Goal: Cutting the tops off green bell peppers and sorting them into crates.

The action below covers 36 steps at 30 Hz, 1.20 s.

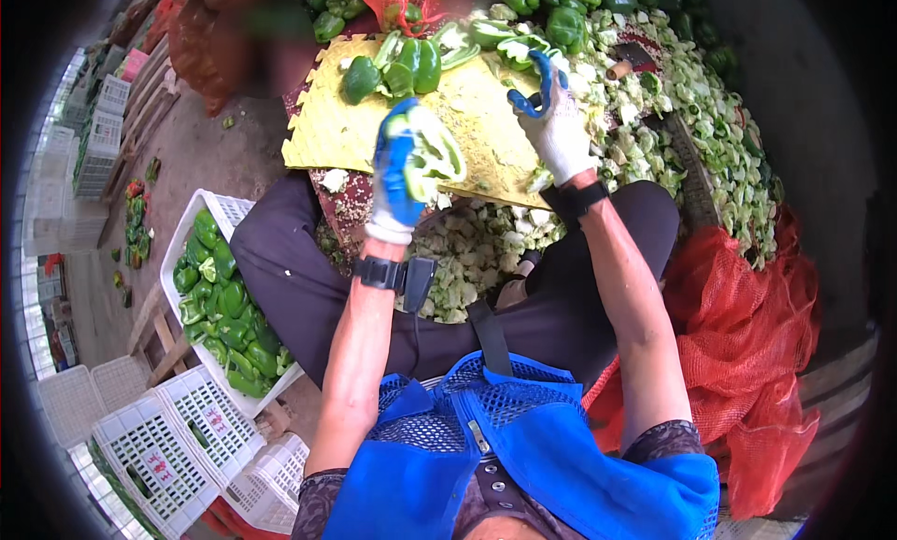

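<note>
My left hand (397,171), in a white glove with a blue coated palm, is closed around a cut green bell pepper half (434,157) whose pale hollow inside shows. My right hand (561,124), gloved the same way, is held over the right side of the yellow foam mat (341,120). Its thumb and fingers are apart, and nothing shows between them. Green bell peppers (420,63), some whole and some cut, lie at the mat's far edge. Beside the right hand's fingertips are more cut pepper pieces (525,49).
Cut pepper cores (635,152) are heaped right of the mat, around a short wooden handle (619,70), and between my legs. A white crate (173,260) of green pepper halves stands at left. Red mesh sacks (738,353) lie at right. Further white crates (154,442) stand lower left.
</note>
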{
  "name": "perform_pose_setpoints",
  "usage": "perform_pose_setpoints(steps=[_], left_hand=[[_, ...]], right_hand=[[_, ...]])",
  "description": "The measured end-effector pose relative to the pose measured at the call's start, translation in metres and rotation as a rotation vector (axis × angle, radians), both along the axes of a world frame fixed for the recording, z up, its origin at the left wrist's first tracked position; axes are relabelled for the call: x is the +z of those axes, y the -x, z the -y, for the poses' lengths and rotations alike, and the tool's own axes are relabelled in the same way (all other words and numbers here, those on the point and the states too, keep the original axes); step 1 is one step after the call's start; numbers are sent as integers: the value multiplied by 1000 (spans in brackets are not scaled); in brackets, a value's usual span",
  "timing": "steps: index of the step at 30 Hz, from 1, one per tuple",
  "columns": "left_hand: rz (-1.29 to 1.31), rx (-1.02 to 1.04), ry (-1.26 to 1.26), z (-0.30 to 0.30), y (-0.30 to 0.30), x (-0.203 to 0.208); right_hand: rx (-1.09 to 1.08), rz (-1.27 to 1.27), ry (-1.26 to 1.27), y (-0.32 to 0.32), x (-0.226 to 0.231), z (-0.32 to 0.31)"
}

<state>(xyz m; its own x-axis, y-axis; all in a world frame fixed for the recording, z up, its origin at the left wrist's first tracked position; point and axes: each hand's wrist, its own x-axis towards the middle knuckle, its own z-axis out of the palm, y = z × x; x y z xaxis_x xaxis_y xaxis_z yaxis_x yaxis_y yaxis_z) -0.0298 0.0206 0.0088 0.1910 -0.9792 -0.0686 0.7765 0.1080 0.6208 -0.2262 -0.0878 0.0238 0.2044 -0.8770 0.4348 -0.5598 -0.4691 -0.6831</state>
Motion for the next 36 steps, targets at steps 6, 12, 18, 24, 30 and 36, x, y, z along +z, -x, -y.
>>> perform_pose_setpoints(steps=[6,12,18,24,30,36], left_hand=[[1678,361,-35,4,11,-1],[578,365,-25,-80,-93,85],[1248,938,-491,-237,-253,85],[2082,383,-1465,-293,-275,-83],[1871,327,-1348,-280,-259,-92],[1947,994,-1146,-306,-268,-27]], right_hand=[[85,4,-66,7,-16,-5],[239,349,-379,8,-32,4],[354,221,-442,-39,-15,-12],[447,201,-433,-74,-9,-21],[470,158,-430,-78,-17,-10],[468,199,-345,-63,-26,-10]])
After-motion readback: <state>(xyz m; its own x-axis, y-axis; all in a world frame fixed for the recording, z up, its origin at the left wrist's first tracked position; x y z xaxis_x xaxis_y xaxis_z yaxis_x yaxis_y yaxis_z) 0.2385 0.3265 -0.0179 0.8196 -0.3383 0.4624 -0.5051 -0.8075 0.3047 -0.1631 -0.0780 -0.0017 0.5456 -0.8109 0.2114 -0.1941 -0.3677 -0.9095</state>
